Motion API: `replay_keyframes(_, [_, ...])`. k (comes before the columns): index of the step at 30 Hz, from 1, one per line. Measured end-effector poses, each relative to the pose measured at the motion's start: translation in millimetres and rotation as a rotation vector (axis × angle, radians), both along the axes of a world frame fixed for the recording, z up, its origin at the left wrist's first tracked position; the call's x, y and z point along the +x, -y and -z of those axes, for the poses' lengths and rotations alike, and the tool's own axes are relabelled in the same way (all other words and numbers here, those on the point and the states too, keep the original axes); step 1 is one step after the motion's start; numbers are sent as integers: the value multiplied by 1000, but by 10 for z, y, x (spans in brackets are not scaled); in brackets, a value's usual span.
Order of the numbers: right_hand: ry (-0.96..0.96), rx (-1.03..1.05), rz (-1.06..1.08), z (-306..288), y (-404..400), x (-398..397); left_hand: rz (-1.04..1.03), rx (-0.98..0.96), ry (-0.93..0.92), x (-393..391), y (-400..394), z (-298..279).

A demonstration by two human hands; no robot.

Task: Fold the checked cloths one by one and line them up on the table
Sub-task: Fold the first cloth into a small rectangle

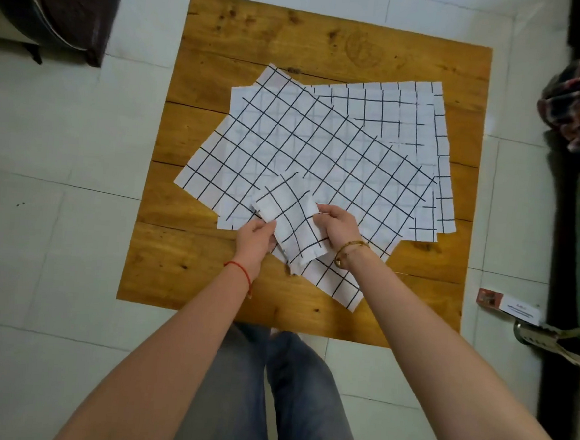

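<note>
Progress looks slight, as I judge it: you hold one small folded cloth [290, 225] above the near middle of the wooden table [328, 40]; your left hand [256, 239] pinches its edge at about 8 o'clock, your right hand [338, 226] pinches the side at about 3 o'clock, both closed on it; no finished row of folded pieces shows anywhere on the boards. Beneath your hands the unfolded checked cloths [321, 143] lie fanned and overlapping across the centre, reaching toward 2 and 3 o'clock; how many there are I cannot tell. Bare wood runs along the far edge at 12 o'clock, down the left side at 9 o'clock and across the near strip at 6 to 7 o'clock; these look the best room for a line. The pile's near corner lies close to the table's near edge; mind it does not slide off.
</note>
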State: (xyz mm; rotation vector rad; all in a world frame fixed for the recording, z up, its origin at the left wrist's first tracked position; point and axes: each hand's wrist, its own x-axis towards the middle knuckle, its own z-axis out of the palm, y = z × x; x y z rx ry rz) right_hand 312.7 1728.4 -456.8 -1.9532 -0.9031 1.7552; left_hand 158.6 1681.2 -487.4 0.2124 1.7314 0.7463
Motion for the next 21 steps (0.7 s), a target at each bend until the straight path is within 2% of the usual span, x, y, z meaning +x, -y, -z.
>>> replay_keyframes(2, [104, 48, -75, -5, 129, -23, -13, 20, -38, -88, 86, -54])
replay_keyframes(6, [222, 98, -231, -13, 310, -154, 88, 82, -241, -380, 273, -145])
replay_keyframes(13, [198, 81, -522, 43, 571, -817, 171, 125, -449, -1048, 494, -294])
replay_keyframes(21, [266, 51, -657, 131, 817, -1793, 192, 98, -515, -1916, 621, -250])
